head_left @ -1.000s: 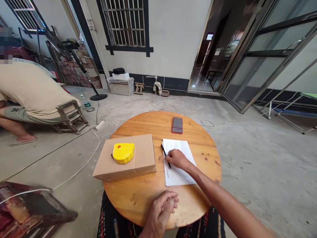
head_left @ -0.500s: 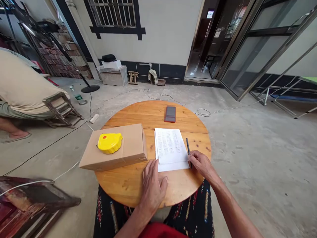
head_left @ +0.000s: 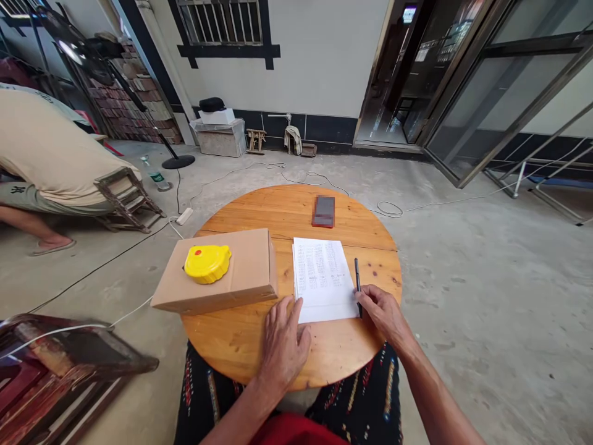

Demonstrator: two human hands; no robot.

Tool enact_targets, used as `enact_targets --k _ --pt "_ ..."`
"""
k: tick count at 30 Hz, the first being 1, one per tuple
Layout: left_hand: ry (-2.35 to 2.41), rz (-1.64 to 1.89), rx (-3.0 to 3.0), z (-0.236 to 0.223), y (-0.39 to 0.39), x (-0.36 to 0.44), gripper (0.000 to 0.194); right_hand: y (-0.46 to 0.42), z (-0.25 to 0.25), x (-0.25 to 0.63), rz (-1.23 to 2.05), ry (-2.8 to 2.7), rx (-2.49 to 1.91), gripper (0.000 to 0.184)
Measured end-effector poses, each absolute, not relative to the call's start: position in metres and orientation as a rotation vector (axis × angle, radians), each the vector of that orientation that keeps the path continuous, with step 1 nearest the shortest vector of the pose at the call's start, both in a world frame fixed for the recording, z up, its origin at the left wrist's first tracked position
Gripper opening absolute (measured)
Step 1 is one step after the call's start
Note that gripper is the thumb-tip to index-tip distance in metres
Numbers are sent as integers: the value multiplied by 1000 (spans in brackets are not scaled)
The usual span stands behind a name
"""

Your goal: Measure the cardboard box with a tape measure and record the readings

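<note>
A small stack of white paper sheets [head_left: 324, 281] with rows of handwriting lies on the round wooden table [head_left: 241, 346]. My left hand [head_left: 285, 343] rests flat on the wood with fingers spread, its index fingertip at the lower left corner of the sheets. At their right edge, my right hand [head_left: 382, 312] is closed, with thumb and fingers pinching a black pen [head_left: 357, 275]. The pen points away from me along the paper's side. To the left, a yellow tape-measure-like case [head_left: 208, 264] sits on a brown cardboard box [head_left: 250, 266].
A dark, reddish-edged flat object [head_left: 323, 211] lies at the table's far side. A wooden chair [head_left: 69, 377] stands at lower left. Another person [head_left: 55, 148] sits bent over on a small stool [head_left: 130, 198]. Cables [head_left: 102, 256] cross the floor beside a power strip [head_left: 184, 216].
The top sheet has slid toward me, lining up more closely with the sheet below. My right hand still has the pen. The whole view has shifted slightly.
</note>
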State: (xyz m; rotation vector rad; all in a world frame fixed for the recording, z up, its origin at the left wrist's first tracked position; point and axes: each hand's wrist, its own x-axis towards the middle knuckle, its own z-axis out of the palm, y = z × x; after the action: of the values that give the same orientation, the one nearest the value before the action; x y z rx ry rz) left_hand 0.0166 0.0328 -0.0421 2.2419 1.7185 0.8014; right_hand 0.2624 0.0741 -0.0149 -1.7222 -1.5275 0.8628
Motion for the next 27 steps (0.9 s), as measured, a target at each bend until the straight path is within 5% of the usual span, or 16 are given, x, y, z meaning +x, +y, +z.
enact_targets --k 27 --pt "1623 706 2491 -45 35 15 34 36 -10 244 1019 -733 -1235 21"
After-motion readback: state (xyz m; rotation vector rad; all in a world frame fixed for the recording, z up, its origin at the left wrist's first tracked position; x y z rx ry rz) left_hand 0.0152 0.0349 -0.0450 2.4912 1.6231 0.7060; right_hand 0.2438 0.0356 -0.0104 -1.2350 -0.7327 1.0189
